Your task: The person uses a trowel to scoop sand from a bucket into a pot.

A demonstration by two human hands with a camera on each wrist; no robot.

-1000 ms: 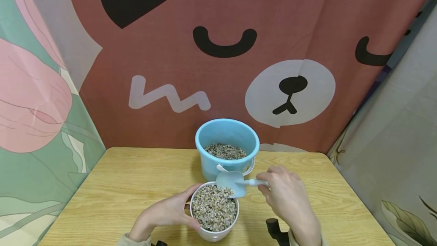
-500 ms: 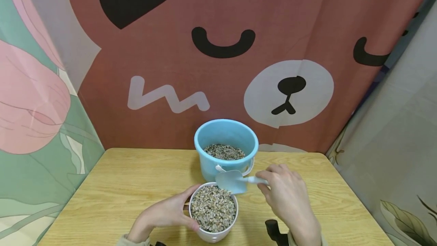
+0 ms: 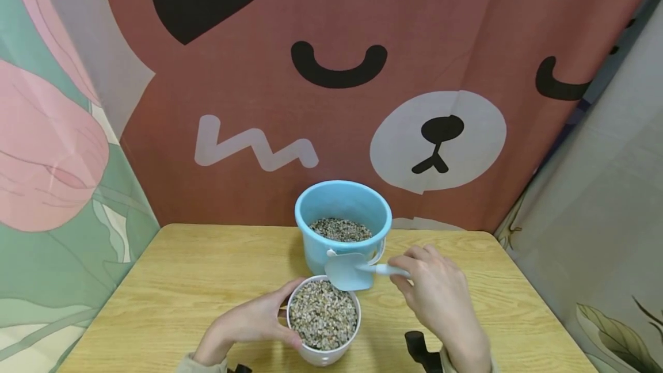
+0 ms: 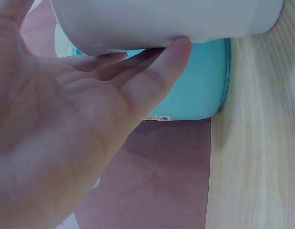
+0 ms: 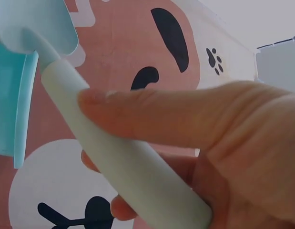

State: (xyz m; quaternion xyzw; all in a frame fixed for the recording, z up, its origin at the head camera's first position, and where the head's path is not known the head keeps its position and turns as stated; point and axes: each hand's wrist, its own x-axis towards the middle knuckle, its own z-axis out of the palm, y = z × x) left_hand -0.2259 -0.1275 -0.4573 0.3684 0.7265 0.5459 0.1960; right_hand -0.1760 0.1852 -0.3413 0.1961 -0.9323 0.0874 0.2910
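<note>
My left hand (image 3: 259, 322) holds a white pot (image 3: 325, 356) round its left side, thumb towards me at the rim. Small pale pebbles (image 3: 323, 315) fill the pot nearly to the brim. In the left wrist view the thumb and fingers lie along the white wall of the pot (image 4: 185, 19). My right hand (image 3: 435, 284) grips a light blue toy shovel (image 3: 349, 272) by its handle. Its blade is over the far rim of the pot, tilted, with no pebbles visible on it. The right wrist view shows thumb and fingers wrapped round the pale handle (image 5: 123, 167).
Behind the pot stands a blue bucket (image 3: 311, 246) with darker gravel (image 3: 340, 229) inside and a white handle on its front. Both stand on a wooden table (image 3: 217, 263). A printed bear curtain (image 3: 248, 91) hangs right behind the table, with more curtains at both sides.
The last pebbles have slid off the shovel blade into the pot. The blade has risen slightly and tipped. My left hand and the pot have stayed in place.
</note>
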